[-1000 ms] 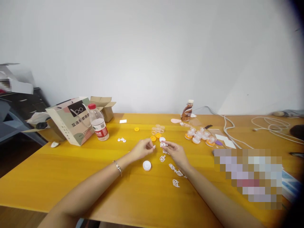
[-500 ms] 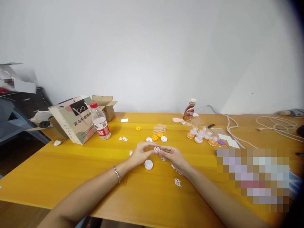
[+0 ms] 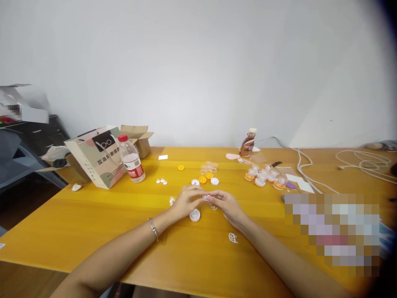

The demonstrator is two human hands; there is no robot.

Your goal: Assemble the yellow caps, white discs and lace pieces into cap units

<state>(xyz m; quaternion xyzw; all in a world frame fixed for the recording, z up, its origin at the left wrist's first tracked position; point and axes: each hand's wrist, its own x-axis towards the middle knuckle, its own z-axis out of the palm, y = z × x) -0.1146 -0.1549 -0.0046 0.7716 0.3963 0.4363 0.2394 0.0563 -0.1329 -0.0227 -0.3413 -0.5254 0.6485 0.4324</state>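
The left hand (image 3: 186, 203) and the right hand (image 3: 228, 207) grasp one small white piece (image 3: 205, 198) between their fingers. A white lid (image 3: 194, 215) lies on the surface (image 3: 173, 258) beside the left fingers, toward the person.

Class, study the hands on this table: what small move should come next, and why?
Probably a gentle squeeze on the small white piece, since the left hand and right hand meet around it, both apparently pinching it, largely hidden.

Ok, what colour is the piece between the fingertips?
The piece is white, though only partly visible; the head view shows it.
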